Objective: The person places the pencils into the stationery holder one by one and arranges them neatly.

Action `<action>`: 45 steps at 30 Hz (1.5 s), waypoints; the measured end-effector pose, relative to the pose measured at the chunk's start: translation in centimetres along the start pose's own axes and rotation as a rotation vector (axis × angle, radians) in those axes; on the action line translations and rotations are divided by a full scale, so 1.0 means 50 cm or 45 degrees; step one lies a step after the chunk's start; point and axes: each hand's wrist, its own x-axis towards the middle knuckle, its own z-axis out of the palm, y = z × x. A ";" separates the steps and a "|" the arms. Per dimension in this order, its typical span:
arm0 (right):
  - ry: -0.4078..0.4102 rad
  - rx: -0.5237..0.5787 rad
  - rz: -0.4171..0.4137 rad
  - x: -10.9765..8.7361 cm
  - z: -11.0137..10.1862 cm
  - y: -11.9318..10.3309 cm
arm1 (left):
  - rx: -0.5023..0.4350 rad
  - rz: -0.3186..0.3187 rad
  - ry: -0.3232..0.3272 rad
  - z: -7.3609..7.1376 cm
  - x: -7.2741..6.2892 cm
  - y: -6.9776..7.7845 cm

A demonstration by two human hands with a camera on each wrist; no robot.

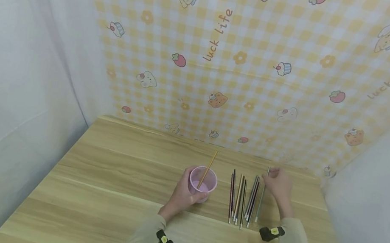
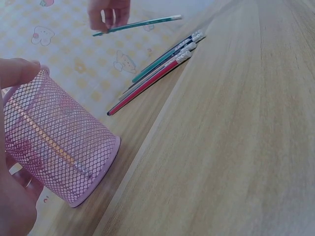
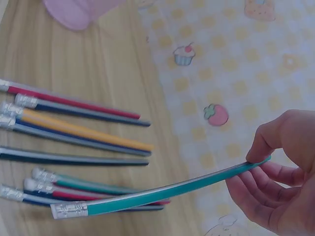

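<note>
My left hand point(image 1: 184, 193) grips a pink mesh pencil cup point(image 1: 209, 180), its fingers and thumb around the side. One yellow pencil point(image 1: 208, 167) leans inside the cup, and its eraser end shows low through the mesh in the left wrist view. Between thumb and fingers, my right hand point(image 3: 280, 177) pinches a green pencil point(image 3: 162, 194) near the end away from its white eraser. That pencil is raised above the table. Several more pencils point(image 1: 243, 200) lie in loose groups between the cup and my right hand, erasers toward me; red, yellow, dark blue and green ones point(image 3: 88, 184) show.
Everything stands on a wood-grain table point(image 1: 99, 208). A yellow checked cloth point(image 1: 194, 78) with cartoon prints hangs along the table's back edge. Pale sheets rise at the left point(image 1: 11, 86) and right point(image 1: 380, 191). A black strap device sits on each wrist.
</note>
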 end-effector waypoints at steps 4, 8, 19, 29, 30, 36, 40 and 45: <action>0.057 0.053 -0.055 -0.004 -0.012 -0.029 | 0.001 -0.023 -0.005 0.000 -0.001 0.000; 0.102 0.107 -0.083 -0.012 -0.023 -0.062 | -0.009 -0.025 0.001 0.000 -0.001 0.000; 0.196 0.241 -0.175 -0.026 -0.027 -0.132 | -0.047 0.003 0.004 -0.004 -0.008 0.053; 0.345 0.367 -0.334 -0.037 -0.018 -0.211 | -0.030 -0.009 0.037 0.004 0.000 0.006; 0.356 0.383 -0.359 -0.038 -0.017 -0.219 | -0.027 -0.013 0.037 0.003 0.000 0.003; 0.346 0.495 -0.438 -0.036 -0.004 -0.250 | 0.001 -0.029 0.025 0.002 -0.001 0.000; 0.301 0.536 -0.458 -0.031 0.013 -0.256 | 0.012 -0.037 0.016 0.002 -0.001 0.002; 0.261 0.590 -0.424 -0.027 0.040 -0.260 | 0.001 -0.059 0.006 0.003 0.000 0.000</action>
